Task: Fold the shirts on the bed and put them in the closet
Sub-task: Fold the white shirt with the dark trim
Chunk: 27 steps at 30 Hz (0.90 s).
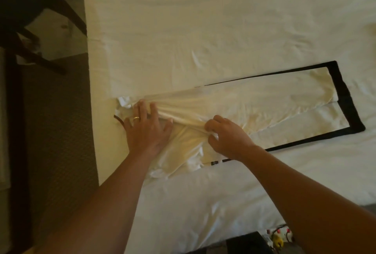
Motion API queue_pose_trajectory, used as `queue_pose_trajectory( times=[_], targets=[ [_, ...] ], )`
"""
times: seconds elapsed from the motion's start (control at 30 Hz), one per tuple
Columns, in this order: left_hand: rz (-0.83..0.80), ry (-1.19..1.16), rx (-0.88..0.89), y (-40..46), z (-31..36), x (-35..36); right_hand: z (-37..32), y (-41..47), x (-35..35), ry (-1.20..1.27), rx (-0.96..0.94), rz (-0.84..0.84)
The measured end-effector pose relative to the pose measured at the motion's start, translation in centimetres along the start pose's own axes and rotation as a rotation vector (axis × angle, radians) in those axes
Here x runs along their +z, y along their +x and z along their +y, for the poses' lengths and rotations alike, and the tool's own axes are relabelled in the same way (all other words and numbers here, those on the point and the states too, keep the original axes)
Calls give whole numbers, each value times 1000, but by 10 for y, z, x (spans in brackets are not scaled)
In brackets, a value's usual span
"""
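We are working through the folding step, and by our reading it is partway done: the white shirt (254, 103) is lying on the bed (203, 19) already narrowed into a long strip, and no closet is showing in this view, so the putting-away is not yet begun.

Starting at the left, a dark wooden chair (30, 19) is standing on the carpet beside the bed, well apart from the work. Next, near the bed's left edge, our left hand (145, 127) is resting flat on the bunched end of the shirt, fingers spread and mostly straight, a ring on one finger; it is pressing the cloth down rather than gripping it. Just to its right, our right hand (224, 133) is curling its fingers and pinching a gathered ridge of fabric that is running between the two hands. Further right, the rest of the shirt is stretching away from both hands, ending in a black trim (345, 99) that is framing its far end.

The next move, as we are judging it, is calling for smoothing that bunched ridge flat, then bringing one end over the other while the left hand is anchoring the cloth. The thin fabric may be wrinkling or slipping if we are pulling unevenly.
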<state>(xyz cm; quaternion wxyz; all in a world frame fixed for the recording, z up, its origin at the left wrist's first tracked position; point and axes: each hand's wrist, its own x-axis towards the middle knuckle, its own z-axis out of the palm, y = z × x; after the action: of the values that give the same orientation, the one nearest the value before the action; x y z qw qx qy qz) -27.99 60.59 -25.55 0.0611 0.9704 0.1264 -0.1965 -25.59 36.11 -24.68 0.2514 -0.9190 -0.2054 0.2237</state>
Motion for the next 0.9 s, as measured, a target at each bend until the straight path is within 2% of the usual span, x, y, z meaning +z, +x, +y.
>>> queue_pose_trajectory(
  times=[0.07, 0.13, 0.27, 0.37, 0.47, 0.57, 0.73, 0.9],
  targets=[
    [42, -12, -16, -2, 12, -5, 4, -2, -9, 173, 126, 111],
    [73, -31, -4, -7, 28, -7, 16, -9, -20, 229, 216, 253],
    [114, -175, 175, -19, 80, -3, 67, -28, -43, 140, 320, 367],
    [60, -208, 272, -29, 132, 7, 119, -41, -71, -5, 398, 419],
    [8, -107, 366, -37, 174, 26, 170, -55, -100, -121, 554, 402],
    [5, -35, 362, -40, 201, 45, 213, -66, -128, -195, 703, 334],
    [36, 56, 287, -39, 221, 68, 265, -64, -170, -79, 823, 247],
    [157, 99, 289, -39, 221, 79, 283, -58, -185, -6, 913, 259]
  ],
)
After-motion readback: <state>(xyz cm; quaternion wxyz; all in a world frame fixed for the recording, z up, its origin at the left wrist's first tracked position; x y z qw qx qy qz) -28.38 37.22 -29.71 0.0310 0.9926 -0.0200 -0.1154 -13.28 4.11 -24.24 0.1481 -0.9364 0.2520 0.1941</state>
